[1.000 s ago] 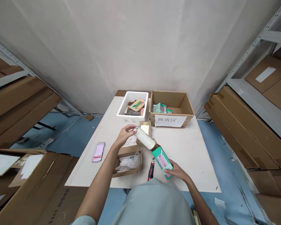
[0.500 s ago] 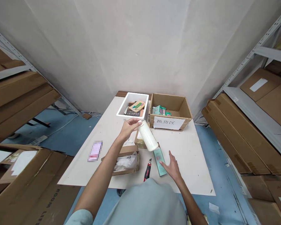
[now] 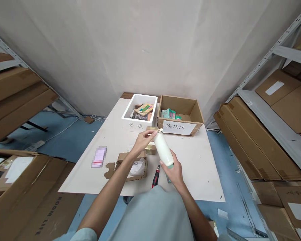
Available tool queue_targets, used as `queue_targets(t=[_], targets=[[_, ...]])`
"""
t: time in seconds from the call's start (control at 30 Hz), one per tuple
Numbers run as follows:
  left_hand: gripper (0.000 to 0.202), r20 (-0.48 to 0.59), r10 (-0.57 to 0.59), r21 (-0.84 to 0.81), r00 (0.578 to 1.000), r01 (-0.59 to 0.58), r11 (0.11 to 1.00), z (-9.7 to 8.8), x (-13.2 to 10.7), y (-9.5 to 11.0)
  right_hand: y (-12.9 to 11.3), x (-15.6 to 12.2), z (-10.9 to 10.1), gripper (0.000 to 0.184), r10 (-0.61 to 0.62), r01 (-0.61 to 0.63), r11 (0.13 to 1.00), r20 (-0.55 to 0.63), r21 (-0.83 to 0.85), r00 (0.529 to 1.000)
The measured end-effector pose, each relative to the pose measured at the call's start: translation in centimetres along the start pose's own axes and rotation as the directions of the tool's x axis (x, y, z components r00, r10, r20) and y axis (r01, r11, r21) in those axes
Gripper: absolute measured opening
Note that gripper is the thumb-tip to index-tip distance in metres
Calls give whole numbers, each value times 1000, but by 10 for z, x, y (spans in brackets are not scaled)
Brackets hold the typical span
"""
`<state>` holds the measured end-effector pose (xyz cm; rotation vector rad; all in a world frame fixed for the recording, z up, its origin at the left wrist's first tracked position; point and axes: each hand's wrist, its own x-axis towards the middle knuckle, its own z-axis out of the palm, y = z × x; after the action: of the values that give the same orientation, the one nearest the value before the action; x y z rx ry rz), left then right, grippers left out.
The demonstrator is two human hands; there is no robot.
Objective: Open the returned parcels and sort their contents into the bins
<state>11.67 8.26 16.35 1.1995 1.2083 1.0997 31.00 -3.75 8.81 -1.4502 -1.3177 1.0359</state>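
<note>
A white bottle is held tilted above the table between both hands. My left hand pinches its upper end near the cap. Around its lower end, my right hand has its fingers closed. A green box lies under the right hand, mostly hidden by it. Beside it is a red and black utility knife. Left of the knife, an opened small cardboard box holds white wrapping. A small taped carton stands behind the bottle, partly covered.
At the back of the white table stand a white foam box with books and a labelled cardboard box with green packages. A blurred pink item lies at left. Shelves with cartons flank the table; a large carton stands lower left.
My right hand has moved from beside the green box up to the bottle and closed on its lower end. My left hand still holds the upper end. The view has shifted slightly.
</note>
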Motion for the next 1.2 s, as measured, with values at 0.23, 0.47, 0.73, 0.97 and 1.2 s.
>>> queue_targets(t=[0.23,0.47,0.73,0.97,1.2], targets=[[58,215,163,-89,963,-147,985,-17,2,7,-16,-5,-9,60,126,-476,563,498,676,858],[67,264,59,-216,963,0,976,-15,10,-4,-20,-8,-15,76,112,-642,405,661,651,742],[69,78,-7,-214,997,24,977,-5,16,-15,-6,1,-28,98,106,-163,931,188,326,977],[75,-21,-84,-148,996,80,986,9,12,-24,13,-9,-20,80,-79,59,966,-69,-252,994],[72,75,-39,-119,996,48,992,10,4,-13,15,-14,-22,85,117,-116,992,-14,57,993]])
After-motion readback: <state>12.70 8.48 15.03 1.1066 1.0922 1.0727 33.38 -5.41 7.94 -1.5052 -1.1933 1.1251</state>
